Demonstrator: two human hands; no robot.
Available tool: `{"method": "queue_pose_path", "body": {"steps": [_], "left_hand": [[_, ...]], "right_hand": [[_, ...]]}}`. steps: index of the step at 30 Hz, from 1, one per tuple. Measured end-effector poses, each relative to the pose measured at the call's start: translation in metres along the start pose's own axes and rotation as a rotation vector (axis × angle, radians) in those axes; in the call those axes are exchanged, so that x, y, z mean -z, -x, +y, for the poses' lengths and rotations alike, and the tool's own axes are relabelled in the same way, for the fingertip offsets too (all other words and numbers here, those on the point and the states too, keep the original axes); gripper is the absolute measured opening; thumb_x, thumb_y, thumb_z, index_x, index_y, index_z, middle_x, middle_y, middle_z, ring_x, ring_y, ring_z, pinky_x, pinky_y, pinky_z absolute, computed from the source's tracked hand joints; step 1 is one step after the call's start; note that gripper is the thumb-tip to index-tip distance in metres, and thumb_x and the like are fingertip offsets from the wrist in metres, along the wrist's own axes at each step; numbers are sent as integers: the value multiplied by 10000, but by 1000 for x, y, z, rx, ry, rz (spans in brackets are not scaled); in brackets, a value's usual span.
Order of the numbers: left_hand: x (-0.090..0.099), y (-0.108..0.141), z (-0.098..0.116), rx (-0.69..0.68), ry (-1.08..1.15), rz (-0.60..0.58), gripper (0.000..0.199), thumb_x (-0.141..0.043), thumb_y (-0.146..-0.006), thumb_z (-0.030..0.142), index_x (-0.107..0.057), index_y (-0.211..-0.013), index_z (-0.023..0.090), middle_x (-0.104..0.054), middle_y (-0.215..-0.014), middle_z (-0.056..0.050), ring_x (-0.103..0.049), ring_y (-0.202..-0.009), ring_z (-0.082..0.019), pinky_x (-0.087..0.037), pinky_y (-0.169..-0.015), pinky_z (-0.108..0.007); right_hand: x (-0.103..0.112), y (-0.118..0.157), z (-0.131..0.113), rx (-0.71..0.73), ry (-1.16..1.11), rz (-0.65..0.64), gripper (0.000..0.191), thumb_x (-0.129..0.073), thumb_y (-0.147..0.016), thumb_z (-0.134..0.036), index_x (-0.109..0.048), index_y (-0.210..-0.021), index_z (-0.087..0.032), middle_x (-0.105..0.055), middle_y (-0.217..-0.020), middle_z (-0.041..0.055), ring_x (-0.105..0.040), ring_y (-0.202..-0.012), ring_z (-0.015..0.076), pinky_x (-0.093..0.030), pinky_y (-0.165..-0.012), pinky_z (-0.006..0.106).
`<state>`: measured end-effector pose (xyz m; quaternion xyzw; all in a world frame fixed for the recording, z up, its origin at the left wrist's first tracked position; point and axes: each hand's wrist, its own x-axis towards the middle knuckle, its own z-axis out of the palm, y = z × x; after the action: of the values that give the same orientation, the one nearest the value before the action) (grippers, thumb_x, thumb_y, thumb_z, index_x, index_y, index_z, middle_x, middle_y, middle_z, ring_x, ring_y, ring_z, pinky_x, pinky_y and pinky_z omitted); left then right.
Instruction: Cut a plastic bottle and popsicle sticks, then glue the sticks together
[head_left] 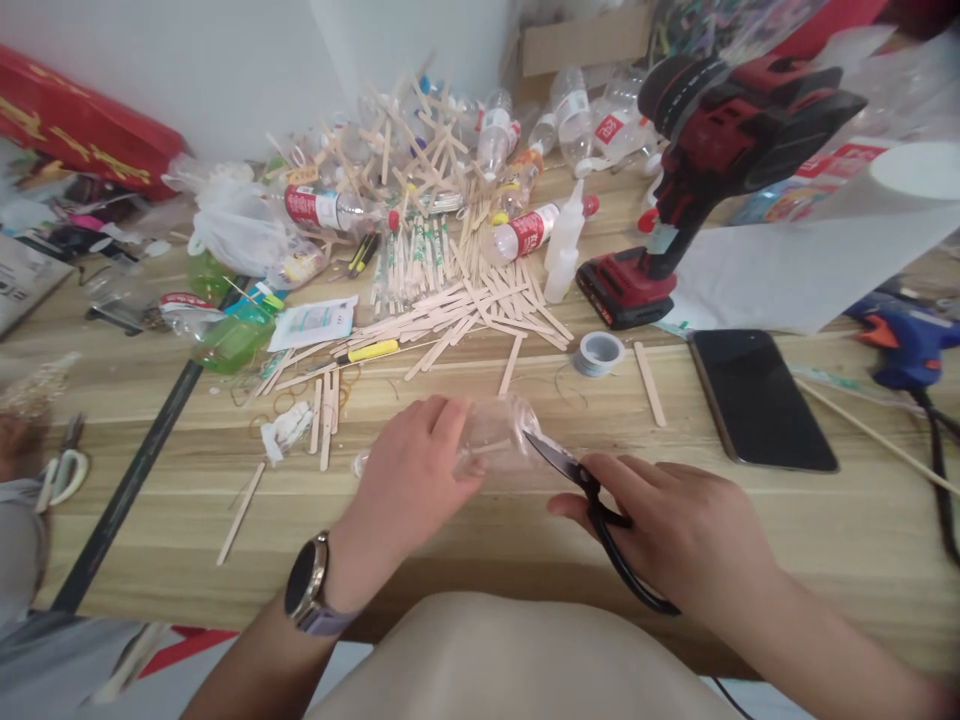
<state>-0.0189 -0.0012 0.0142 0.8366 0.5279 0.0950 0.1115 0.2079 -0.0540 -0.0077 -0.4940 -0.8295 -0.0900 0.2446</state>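
Observation:
My left hand point(416, 475), with a watch on its wrist, is wrapped round a clear plastic bottle point(491, 432) lying on its side just above the table front. The bottle's right end looks cut or open; its left end pokes out past my hand. Black-handled scissors point(592, 488) sit in my right hand point(675, 525), fingers through and around the handles. Their blades point left and touch the bottle's right end. How far the blades are parted is hard to make out.
Beyond my hands lie craft sticks point(450, 315), a yellow-handled tool point(371, 351) and a tape roll point(599, 354). A red cordless drill point(675, 190) stands right of centre. Nearer right are a phone point(761, 400) and a blue glue gun point(904, 340). At far left, another person's sleeve shows beside white-handled scissors point(66, 475).

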Motion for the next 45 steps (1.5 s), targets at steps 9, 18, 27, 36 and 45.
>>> {"method": "queue_pose_path", "body": {"steps": [9,18,27,36,45], "left_hand": [[24,0,-7,37,412,-217,498,-791,-646,317,-614,-1109,274,-701,-993,-27,-662,-861,-256,-496,-755,-335],[27,3,-8,59,490,-278,407,-816,-613,316,-678,-994,281,-703,-885,-8,-657,-793,-251,-463,-684,-306],[24,6,-7,105,610,-258,365,-822,-580,309,-668,-911,294,-698,-856,7,-638,-753,-236,-448,-652,-291],[27,6,2,118,509,-297,352,-774,-617,308,-633,-938,269,-688,-851,0,-631,-742,-231,-434,-651,-289],[27,4,0,136,572,-348,394,-797,-591,346,-642,-942,258,-694,-849,-8,-628,-730,-234,-431,-638,-288]], "right_hand": [[3,3,12,-126,-301,-99,441,-443,-966,-596,-623,-938,-194,-622,-706,14,-587,-552,140,-416,-506,239],[14,0,1,-253,-496,-194,443,-487,-942,-613,-536,-734,-224,-468,-494,-70,-420,-380,87,-319,-381,194],[14,-2,-4,-205,-392,-186,521,-395,-941,-678,-555,-745,-222,-519,-504,-57,-435,-360,84,-320,-383,200],[9,2,-11,-106,-60,-58,536,-288,-1019,-581,-570,-760,-206,-588,-547,-26,-573,-389,128,-291,-397,262],[6,4,-6,-11,57,-18,492,-305,-1049,-472,-539,-699,-217,-571,-512,-21,-519,-362,142,-274,-426,299]]}}
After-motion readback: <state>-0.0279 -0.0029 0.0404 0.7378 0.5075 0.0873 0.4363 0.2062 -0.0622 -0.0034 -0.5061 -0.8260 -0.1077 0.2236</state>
